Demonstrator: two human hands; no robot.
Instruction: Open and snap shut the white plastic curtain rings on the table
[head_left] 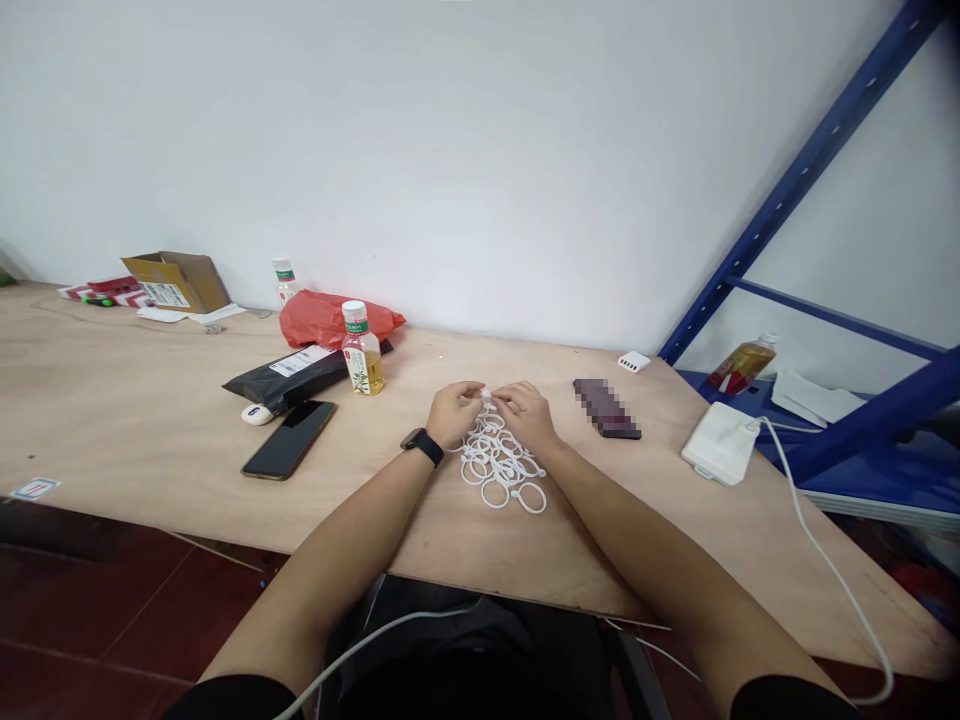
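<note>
- Pinching a small white plastic piece [486, 397] between both hands, the left hand [454, 413] and right hand [527, 415] closed on it
- Just below the hands, white plastic rings [501, 468] in a loose heap on the desk [150, 420] (some overlapping)
- Left of the hands, a black smartphone [289, 440]
- Right of the hands, a blurred phone [606, 408]
- Farther left, a plastic bottle [363, 350] of yellow drink

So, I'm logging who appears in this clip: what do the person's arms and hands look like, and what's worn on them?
The left hand and right hand are bare, with no gloves. A black wrist band sits on the left wrist. The forearms are bare up to black sleeves.
</note>
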